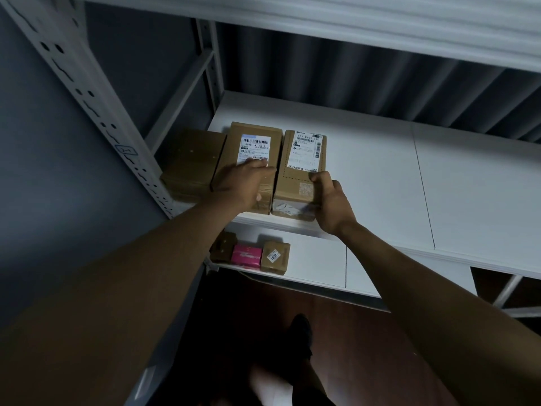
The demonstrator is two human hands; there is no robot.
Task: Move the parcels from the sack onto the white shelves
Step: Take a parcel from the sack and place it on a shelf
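Middle parcel (251,159) pressed flat by L hand (244,183), fingers straight; R parcel (301,171) gripped by R hand (329,200), on white shelf (439,177).

Three brown cardboard parcels (251,159) sit on the white shelf (380,159), two bearing white barcode labels (306,152). Below, a pink parcel (246,255) lies between two brown boxes (275,257).

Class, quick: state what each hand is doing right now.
Left hand: open, fingers flat on the middle box.
Right hand: fingers curled round the right box, gripping it.
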